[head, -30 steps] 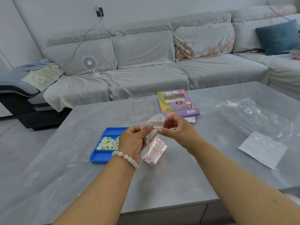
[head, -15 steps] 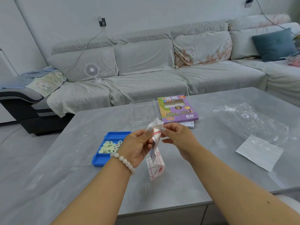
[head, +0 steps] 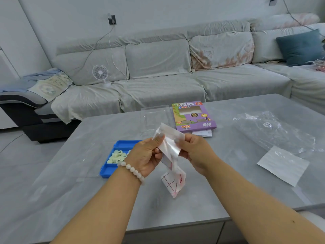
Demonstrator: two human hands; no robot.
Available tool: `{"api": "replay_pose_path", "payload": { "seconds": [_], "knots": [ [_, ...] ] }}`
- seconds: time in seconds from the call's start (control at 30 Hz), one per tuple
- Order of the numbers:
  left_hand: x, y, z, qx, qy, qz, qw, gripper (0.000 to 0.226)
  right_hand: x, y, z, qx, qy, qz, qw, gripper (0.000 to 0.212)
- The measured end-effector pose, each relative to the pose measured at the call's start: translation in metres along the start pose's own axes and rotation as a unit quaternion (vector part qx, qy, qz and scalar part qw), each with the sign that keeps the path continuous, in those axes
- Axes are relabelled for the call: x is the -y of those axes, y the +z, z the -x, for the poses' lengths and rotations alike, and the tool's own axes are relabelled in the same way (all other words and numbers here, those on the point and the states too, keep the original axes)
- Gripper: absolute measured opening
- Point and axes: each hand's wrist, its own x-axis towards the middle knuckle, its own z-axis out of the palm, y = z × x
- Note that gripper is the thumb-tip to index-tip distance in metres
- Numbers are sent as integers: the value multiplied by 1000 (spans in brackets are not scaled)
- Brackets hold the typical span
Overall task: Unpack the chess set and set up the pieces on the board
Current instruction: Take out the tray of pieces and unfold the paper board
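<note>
From the head camera, two bare arms reach out over a grey table (head: pixel 202 199). The left hand (head: pixel 146 155) wears a bead bracelet (head: pixel 131 170) on its wrist. Its thumb and fingers pinch the left side of a small clear bag (head: pixel 169 143). The right hand (head: pixel 195 150) pinches the right side of the same bag. Both hands hold the bag up in the air, above the middle of the table.

Inside the bag sits a folded paper board (head: pixel 173 182) with red lines on it. It hangs down in the low end of the bag, just under the hands.

To the left of the hands, partly hidden behind the left hand, a blue tray (head: pixel 109 169) lies on the table. Round, pale green chess pieces (head: pixel 117 155) are piled in its middle part.

Farther away, a purple box (head: pixel 193 116) lies flat on the table. A clear plastic lid (head: pixel 154 118) lies just left of the box. A white paper (head: pixel 203 133) peeks out from under the near side of the box.

On the right side of the table lies a big crinkly plastic wrap (head: pixel 274 131). Near it is a flat white sheet (head: pixel 283 164).

Behind the table is a long grey sofa (head: pixel 158 81). A small white fan (head: pixel 100 73) stands on it, and a blue cushion (head: pixel 299 46) leans at the far right.
</note>
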Motion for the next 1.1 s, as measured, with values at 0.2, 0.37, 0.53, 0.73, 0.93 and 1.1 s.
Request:
{"api": "replay_pose_path", "payload": {
  "seconds": [0.2, 0.37, 0.53, 0.73, 0.93, 1.1],
  "knots": [
    [-14, -18, -9, -35, 53, -46, 997, 20, 18, -17, -12, -83, 59, -29, 994, 18],
    [-18, -15, -8, -107, 103, -121, 981, 28, 15, -13, -21, -112, 37, 44, 992, 82],
    [-13, -21, -16, -163, 154, -198, 954, 49, 19, -13, -20, -162, -9, 82, 983, 19],
    [-8, -27, -23, -229, 196, -231, 925, 34, 23, -15, -19, -160, 2, 36, 986, 20],
    [-4, -20, -25, -212, 173, -194, 942, 37, -2, -10, -11, -178, 27, 134, 974, 51],
    [12, -23, -10, -86, 73, -142, 983, 36, -5, -20, -13, -177, 33, 74, 981, 37]
  ]
}}
